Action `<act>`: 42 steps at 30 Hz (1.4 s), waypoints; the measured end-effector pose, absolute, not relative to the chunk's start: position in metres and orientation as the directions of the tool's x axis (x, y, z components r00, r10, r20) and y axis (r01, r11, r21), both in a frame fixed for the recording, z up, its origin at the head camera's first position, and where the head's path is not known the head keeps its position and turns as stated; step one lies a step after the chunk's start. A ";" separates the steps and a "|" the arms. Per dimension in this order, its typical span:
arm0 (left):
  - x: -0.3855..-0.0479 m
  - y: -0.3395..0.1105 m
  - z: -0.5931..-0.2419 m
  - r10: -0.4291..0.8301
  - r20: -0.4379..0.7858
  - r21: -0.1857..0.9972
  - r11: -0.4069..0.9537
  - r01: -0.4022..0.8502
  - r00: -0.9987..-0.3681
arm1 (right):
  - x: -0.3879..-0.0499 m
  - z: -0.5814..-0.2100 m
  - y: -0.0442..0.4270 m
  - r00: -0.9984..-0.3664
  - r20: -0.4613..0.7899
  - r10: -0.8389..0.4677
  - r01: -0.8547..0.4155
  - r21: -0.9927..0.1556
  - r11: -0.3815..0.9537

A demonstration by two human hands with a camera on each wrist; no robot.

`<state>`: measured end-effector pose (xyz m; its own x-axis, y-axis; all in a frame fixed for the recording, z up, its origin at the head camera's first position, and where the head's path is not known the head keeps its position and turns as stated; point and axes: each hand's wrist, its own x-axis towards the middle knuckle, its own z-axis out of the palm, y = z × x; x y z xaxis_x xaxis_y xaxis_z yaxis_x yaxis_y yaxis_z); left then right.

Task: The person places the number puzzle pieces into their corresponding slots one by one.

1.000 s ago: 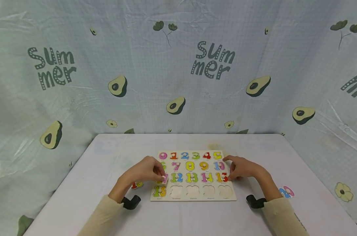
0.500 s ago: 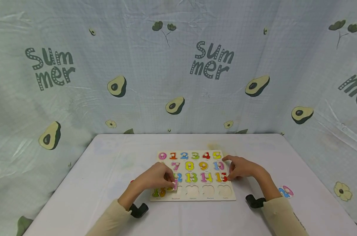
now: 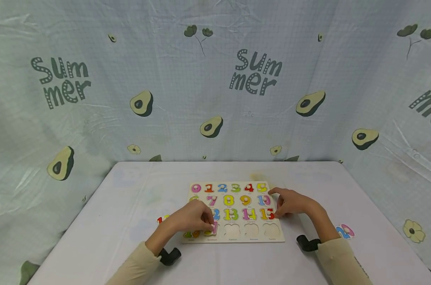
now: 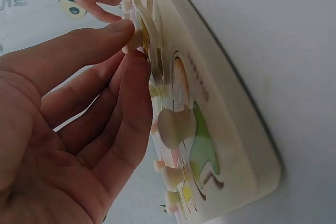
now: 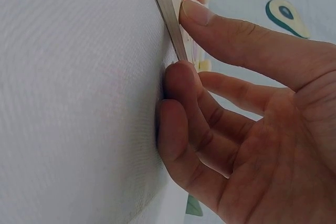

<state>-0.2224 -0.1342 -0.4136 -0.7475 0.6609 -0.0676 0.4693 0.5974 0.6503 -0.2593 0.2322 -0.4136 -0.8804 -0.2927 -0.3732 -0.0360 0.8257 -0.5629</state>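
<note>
On the white table lies a wooden number puzzle board (image 3: 244,240) with rows of coloured knobbed numbers. My left hand (image 3: 192,217) pinches the knob of the number 17 puzzle piece (image 3: 215,228) between thumb and fingers. That piece is over the second recess of the bottom row, and in the left wrist view it looks slightly tilted; whether it is fully seated cannot be told. The 16 piece (image 4: 202,140) sits in the corner beside it. My right hand (image 3: 293,202) grips the board's right edge, thumb (image 5: 198,13) on top and other fingers curled against the side.
Three bare recesses, the middle one (image 3: 252,229) among them, lie right of the 17. A loose number piece (image 3: 161,219) is left of the board, partly behind my left hand. Another loose piece (image 3: 345,231) lies by my right forearm. A printed curtain (image 3: 172,79) hangs behind.
My left hand has carried the 17 piece right and toward me, from the board's left edge to the bottom row's second recess. The right hand stays at the board's edge.
</note>
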 end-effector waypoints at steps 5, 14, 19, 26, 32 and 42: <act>-0.222 -0.133 -0.415 0.673 -0.067 0.648 0.591 0.481 -0.737 | -0.259 -0.413 0.232 -0.880 -0.376 -0.291 -0.032 -0.564 0.825; -0.218 -0.127 -0.416 0.674 -0.079 0.620 0.610 0.493 -0.735 | -0.260 -0.413 0.232 -0.880 -0.375 -0.292 -0.035 -0.563 0.826; -0.218 -0.127 -0.416 0.671 -0.075 0.609 0.617 0.498 -0.738 | -0.259 -0.413 0.232 -0.880 -0.368 -0.299 -0.042 -0.567 0.822; -0.218 -0.127 -0.415 0.675 -0.076 0.602 0.618 0.505 -0.734 | -0.261 -0.413 0.231 -0.878 -0.377 -0.295 -0.030 -0.571 0.820; -0.218 -0.127 -0.414 0.677 -0.077 0.606 0.615 0.505 -0.732 | -0.261 -0.415 0.232 -0.877 -0.377 -0.297 -0.024 -0.582 0.813; -0.218 -0.128 -0.415 0.671 -0.099 0.636 0.611 0.472 -0.735 | -0.261 -0.414 0.232 -0.879 -0.374 -0.295 -0.026 -0.582 0.813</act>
